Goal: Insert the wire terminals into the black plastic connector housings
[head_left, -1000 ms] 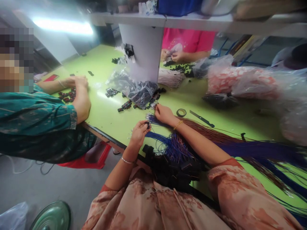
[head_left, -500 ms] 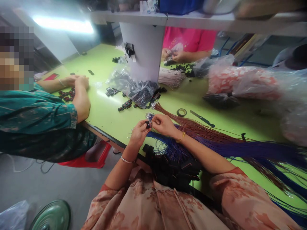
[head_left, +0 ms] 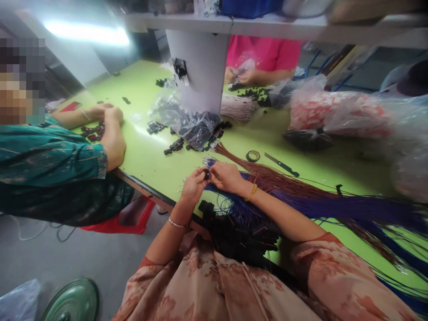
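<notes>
Between the thumb and fingers of my left hand (head_left: 193,186) is a small black connector housing (head_left: 206,174). My right hand (head_left: 228,177) is closed at the housing's right side, its fingertips pinched; what lies between them is too small to make out. Blue wires (head_left: 245,209) with metal ends run beneath my right hand and forearm. Behind them stretches a bundle of brown wires (head_left: 264,171). A heap of black connector pieces (head_left: 244,238) lies at the table edge against my body.
On the green table (head_left: 154,171) lie a roll of black tape (head_left: 253,156), a utility knife (head_left: 282,165) and a plastic bag of dark parts (head_left: 200,129). A co-worker's arm (head_left: 113,138) rests at the left. Another person in pink (head_left: 264,55) works across the table. A shelf (head_left: 301,33) hangs overhead.
My right hand has shifted slightly, its fingers now closer to the black connector housing and more curled. My left hand keeps hold of the housing, which has turned a little.
</notes>
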`<state>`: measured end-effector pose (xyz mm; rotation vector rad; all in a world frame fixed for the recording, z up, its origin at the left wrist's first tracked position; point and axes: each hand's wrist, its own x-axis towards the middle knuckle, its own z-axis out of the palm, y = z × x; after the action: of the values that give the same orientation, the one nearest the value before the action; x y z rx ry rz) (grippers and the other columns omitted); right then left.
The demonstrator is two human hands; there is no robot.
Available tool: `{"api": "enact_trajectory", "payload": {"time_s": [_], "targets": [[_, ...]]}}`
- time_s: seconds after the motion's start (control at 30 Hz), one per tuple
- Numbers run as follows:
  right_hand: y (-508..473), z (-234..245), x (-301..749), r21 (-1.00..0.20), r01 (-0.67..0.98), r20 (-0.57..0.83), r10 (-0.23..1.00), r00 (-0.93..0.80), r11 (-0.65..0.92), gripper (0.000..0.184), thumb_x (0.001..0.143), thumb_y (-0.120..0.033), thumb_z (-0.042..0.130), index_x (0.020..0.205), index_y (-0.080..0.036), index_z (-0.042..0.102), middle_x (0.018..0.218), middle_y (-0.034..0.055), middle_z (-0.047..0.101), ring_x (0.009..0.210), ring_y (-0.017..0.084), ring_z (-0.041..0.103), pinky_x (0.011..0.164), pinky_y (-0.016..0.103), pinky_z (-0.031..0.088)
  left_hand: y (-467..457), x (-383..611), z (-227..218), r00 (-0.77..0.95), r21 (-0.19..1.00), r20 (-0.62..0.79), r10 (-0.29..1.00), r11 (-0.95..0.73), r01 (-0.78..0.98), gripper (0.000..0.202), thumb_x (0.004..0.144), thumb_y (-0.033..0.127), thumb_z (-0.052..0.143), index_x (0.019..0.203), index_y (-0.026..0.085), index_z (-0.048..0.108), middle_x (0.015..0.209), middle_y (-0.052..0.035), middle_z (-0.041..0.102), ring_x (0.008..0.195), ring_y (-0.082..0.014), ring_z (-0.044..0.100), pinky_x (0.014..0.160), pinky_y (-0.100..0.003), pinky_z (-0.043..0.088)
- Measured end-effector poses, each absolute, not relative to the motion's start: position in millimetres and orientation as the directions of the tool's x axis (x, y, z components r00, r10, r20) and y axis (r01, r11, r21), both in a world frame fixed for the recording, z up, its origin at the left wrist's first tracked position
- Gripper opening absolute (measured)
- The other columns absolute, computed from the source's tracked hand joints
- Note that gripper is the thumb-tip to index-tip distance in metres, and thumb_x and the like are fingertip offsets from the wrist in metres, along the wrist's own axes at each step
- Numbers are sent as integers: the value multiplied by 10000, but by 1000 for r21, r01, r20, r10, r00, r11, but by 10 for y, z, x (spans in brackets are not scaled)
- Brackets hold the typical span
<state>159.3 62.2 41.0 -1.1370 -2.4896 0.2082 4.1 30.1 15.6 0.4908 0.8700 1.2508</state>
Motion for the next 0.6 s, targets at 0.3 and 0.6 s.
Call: {"api": "enact_trajectory", "payload": {"time_s": [0.3, 0.6], "targets": [[659, 350, 1604, -451, 602, 292, 746, -598, 659, 112, 836, -224, 490, 821, -162, 582, 791, 67, 622, 684, 153, 492, 637, 272, 319, 286, 54, 180, 23, 767, -345, 938, 296, -570, 161, 726, 98, 677, 883, 121, 652, 825, -35, 640, 708, -98, 601, 674, -225, 489], [631, 445, 1592, -665, 547, 234, 837, -494, 508, 93, 806, -234, 507, 784, -167, 568, 678, 10, 583, 600, 118, 445, 581, 240, 288, 284, 86, 197, -33, 789, -315, 948, 243, -564, 170, 730, 136, 683, 895, 142, 642, 855, -33, 652, 746, -103, 607, 730, -244, 490]]}}
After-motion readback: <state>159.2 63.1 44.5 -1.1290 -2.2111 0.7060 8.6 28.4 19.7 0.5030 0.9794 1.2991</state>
